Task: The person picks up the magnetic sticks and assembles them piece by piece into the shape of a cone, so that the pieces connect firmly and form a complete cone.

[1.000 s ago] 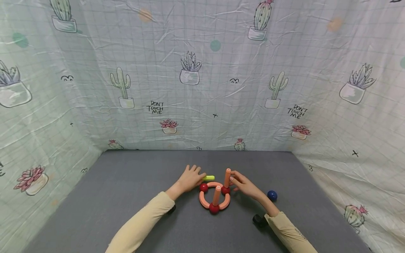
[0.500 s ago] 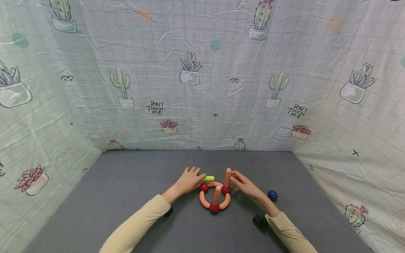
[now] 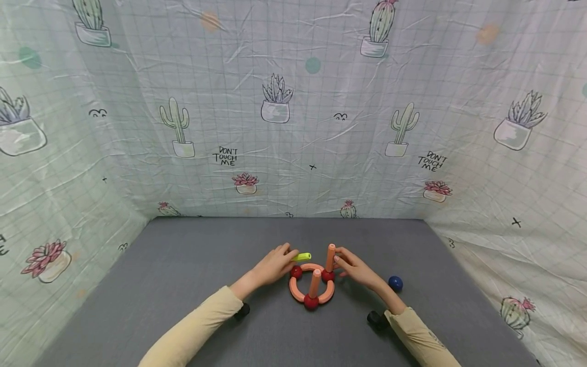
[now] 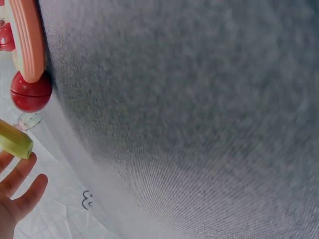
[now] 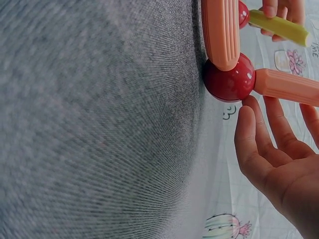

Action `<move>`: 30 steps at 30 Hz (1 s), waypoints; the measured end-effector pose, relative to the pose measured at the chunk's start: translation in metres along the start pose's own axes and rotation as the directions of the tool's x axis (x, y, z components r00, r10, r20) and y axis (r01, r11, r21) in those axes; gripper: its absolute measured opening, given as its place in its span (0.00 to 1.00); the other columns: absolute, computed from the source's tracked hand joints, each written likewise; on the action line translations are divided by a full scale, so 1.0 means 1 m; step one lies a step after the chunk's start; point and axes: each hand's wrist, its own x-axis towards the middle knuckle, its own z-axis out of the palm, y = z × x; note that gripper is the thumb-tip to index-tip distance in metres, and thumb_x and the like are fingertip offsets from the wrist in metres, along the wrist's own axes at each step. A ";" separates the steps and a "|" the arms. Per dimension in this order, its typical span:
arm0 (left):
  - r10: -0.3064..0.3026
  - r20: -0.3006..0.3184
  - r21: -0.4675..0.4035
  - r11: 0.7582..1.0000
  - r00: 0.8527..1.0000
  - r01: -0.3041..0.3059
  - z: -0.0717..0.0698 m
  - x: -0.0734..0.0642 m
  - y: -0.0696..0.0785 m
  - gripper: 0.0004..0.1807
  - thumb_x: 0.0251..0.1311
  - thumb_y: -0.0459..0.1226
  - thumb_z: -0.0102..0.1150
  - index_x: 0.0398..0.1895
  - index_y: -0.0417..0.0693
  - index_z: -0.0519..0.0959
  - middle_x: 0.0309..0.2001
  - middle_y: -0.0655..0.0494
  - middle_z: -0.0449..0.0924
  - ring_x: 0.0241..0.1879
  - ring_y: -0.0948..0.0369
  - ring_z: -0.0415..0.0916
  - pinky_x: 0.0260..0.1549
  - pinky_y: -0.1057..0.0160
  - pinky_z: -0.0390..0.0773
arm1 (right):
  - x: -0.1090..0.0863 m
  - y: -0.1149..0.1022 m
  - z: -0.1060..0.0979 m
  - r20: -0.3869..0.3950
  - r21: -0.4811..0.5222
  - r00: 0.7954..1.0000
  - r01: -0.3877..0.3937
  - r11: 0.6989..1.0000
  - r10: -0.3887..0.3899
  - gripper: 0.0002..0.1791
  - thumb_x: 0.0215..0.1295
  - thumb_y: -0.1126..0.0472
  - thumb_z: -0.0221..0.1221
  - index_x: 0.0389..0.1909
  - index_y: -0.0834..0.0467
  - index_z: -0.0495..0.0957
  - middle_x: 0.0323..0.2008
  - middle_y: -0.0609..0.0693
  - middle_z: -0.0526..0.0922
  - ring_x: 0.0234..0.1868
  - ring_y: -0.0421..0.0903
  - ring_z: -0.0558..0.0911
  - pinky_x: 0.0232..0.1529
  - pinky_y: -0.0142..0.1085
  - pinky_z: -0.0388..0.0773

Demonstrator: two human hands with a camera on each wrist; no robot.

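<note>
A toy ring of curved orange bars and red balls (image 3: 311, 302) lies on the grey table. Two straight orange rods stand upright on it, one at the front (image 3: 314, 284) and one at the back right (image 3: 330, 259). At the ring's back left, my left hand (image 3: 275, 265) pinches a short yellow-green rod (image 3: 302, 257), held slightly tilted above a red ball (image 3: 296, 272). In the right wrist view, the yellow-green rod (image 5: 280, 27) sits between the left fingers. My right hand (image 3: 356, 268) is relaxed, its fingertips right at the back upright rod and its red ball (image 5: 230, 78).
A loose blue ball (image 3: 395, 283) lies right of the right wrist. Black wrist-worn cameras show under the left forearm (image 3: 241, 311) and beside the right forearm (image 3: 377, 320). A cactus-print cloth (image 3: 312, 137) encloses the table at the back and sides.
My left wrist and forearm have shifted left and lower, and the fingers have turned with the yellow-green rod, whose free end has tipped up slightly. The right hand and ring stay nearly still.
</note>
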 end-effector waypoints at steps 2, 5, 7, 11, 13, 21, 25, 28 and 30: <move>-0.013 -0.001 -0.037 0.999 1.000 0.012 -0.001 -0.001 0.002 0.13 0.58 0.36 0.54 0.47 0.51 0.72 0.35 0.55 0.69 0.30 0.64 0.65 0.29 0.68 0.67 | 0.000 0.000 0.000 0.001 -0.004 1.000 0.002 1.000 -0.002 0.22 0.70 0.52 0.38 0.58 0.61 0.59 0.52 0.65 0.69 0.51 0.57 0.75 0.42 0.48 0.75; -0.037 -0.005 -0.095 0.995 0.999 0.036 -0.003 -0.001 0.005 0.14 0.58 0.35 0.54 0.48 0.50 0.72 0.36 0.56 0.71 0.31 0.64 0.67 0.31 0.67 0.69 | 0.000 0.000 -0.001 0.003 -0.011 1.000 0.002 1.000 -0.002 0.22 0.70 0.51 0.38 0.58 0.61 0.58 0.52 0.66 0.69 0.50 0.56 0.75 0.41 0.48 0.75; -0.053 -0.008 -0.127 0.991 0.999 0.051 -0.004 -0.001 0.007 0.14 0.58 0.35 0.53 0.48 0.49 0.71 0.36 0.56 0.72 0.31 0.65 0.67 0.31 0.67 0.70 | 0.000 0.000 -0.001 0.000 -0.008 1.000 -0.001 1.000 0.001 0.22 0.70 0.51 0.38 0.58 0.61 0.59 0.52 0.66 0.69 0.50 0.56 0.76 0.41 0.48 0.75; -0.090 -0.007 -0.190 0.978 0.996 0.087 -0.005 -0.001 0.011 0.15 0.59 0.35 0.52 0.50 0.47 0.71 0.38 0.56 0.74 0.33 0.65 0.68 0.32 0.68 0.71 | -0.001 -0.001 -0.001 0.001 -0.007 1.000 -0.001 1.000 0.001 0.23 0.70 0.50 0.38 0.58 0.60 0.59 0.52 0.65 0.69 0.50 0.57 0.75 0.41 0.48 0.75; -0.116 -0.001 -0.227 0.967 0.993 0.113 -0.006 -0.001 0.013 0.15 0.59 0.35 0.52 0.51 0.46 0.71 0.39 0.55 0.74 0.34 0.66 0.70 0.34 0.68 0.73 | -0.001 -0.001 -0.001 -0.001 -0.002 1.000 -0.004 1.000 0.004 0.23 0.70 0.50 0.39 0.58 0.60 0.59 0.52 0.65 0.70 0.50 0.57 0.75 0.41 0.48 0.75; -0.191 -0.016 -0.446 0.880 0.982 0.164 -0.007 0.001 0.018 0.15 0.59 0.32 0.51 0.51 0.42 0.71 0.40 0.50 0.74 0.40 0.59 0.75 0.37 0.58 0.76 | -0.001 -0.002 -0.001 0.009 -0.005 1.000 0.004 1.000 -0.004 0.23 0.70 0.50 0.38 0.58 0.61 0.58 0.52 0.66 0.69 0.50 0.58 0.75 0.42 0.50 0.74; -0.240 -0.011 -0.515 0.833 0.971 0.201 -0.009 0.004 0.021 0.15 0.60 0.33 0.51 0.50 0.43 0.71 0.41 0.49 0.75 0.40 0.57 0.76 0.36 0.60 0.77 | -0.003 -0.003 -0.001 0.014 0.002 1.000 0.007 1.000 -0.007 0.23 0.70 0.51 0.39 0.59 0.61 0.58 0.53 0.67 0.68 0.51 0.60 0.74 0.42 0.51 0.74; -0.287 0.009 -0.559 0.793 0.958 0.242 -0.010 0.006 0.022 0.14 0.61 0.36 0.50 0.50 0.44 0.71 0.42 0.48 0.76 0.41 0.56 0.77 0.36 0.64 0.77 | -0.003 -0.004 -0.001 0.021 0.008 1.000 0.010 1.000 -0.011 0.24 0.70 0.51 0.38 0.59 0.62 0.57 0.53 0.68 0.68 0.52 0.61 0.73 0.42 0.51 0.74; -0.316 0.026 -0.599 0.755 0.948 0.269 -0.010 0.007 0.022 0.15 0.62 0.37 0.49 0.51 0.44 0.71 0.44 0.47 0.76 0.43 0.55 0.76 0.37 0.63 0.77 | -0.003 -0.004 -0.001 0.022 0.009 1.000 0.010 1.000 -0.010 0.24 0.70 0.51 0.39 0.59 0.62 0.57 0.53 0.68 0.68 0.52 0.61 0.73 0.42 0.51 0.74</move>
